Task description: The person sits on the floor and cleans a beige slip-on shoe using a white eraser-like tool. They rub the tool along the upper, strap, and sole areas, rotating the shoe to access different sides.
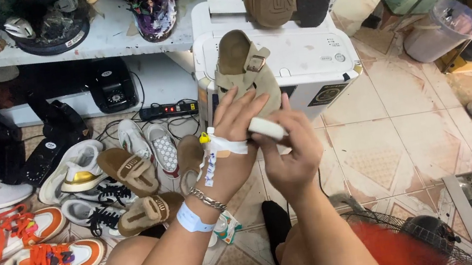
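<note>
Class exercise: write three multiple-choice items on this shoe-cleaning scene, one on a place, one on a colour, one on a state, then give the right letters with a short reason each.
1. Where is the tan clog?
A. Held up in the left hand
B. Lying on the floor tiles
C. On the shelf

2. What colour are the laces of the two sneakers at lower left?
A. Green
B. Orange
C. Black

3. What is the right hand doing?
A. Hanging open
B. Gripping a white block
C. Resting on a knee

Answers: 1 A, the left hand's fingers support the clog. 2 B, the laces are bright orange. 3 B, its fingers close on the block.
</note>
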